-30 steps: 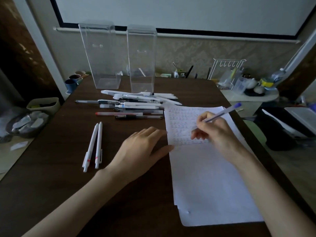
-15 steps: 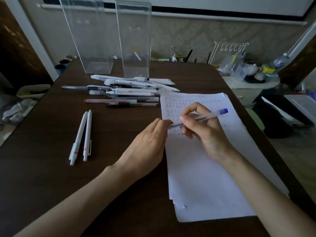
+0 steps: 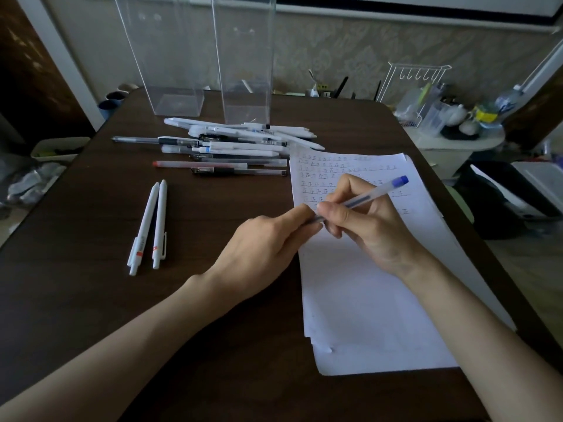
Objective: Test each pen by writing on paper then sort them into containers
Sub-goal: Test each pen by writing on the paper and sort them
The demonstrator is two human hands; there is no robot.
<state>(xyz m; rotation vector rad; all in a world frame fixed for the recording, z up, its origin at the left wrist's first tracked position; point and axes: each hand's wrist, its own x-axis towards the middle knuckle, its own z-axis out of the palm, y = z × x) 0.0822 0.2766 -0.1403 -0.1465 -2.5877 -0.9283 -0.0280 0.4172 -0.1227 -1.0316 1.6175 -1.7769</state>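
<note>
While left hand and right hand pinch pen, two clear containers upright

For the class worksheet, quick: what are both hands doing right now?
Left hand: pinches the pen at its tip end.
Right hand: grips the pen's barrel.

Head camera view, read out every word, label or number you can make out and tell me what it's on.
"正": handwritten over and over in rows on the upper part of the paper.
Print near the red bands on the two white pens: too small to read.
Labels in the pile of pens: blurred, unreadable.
On the blue-capped pen: no print that I can see.
</note>
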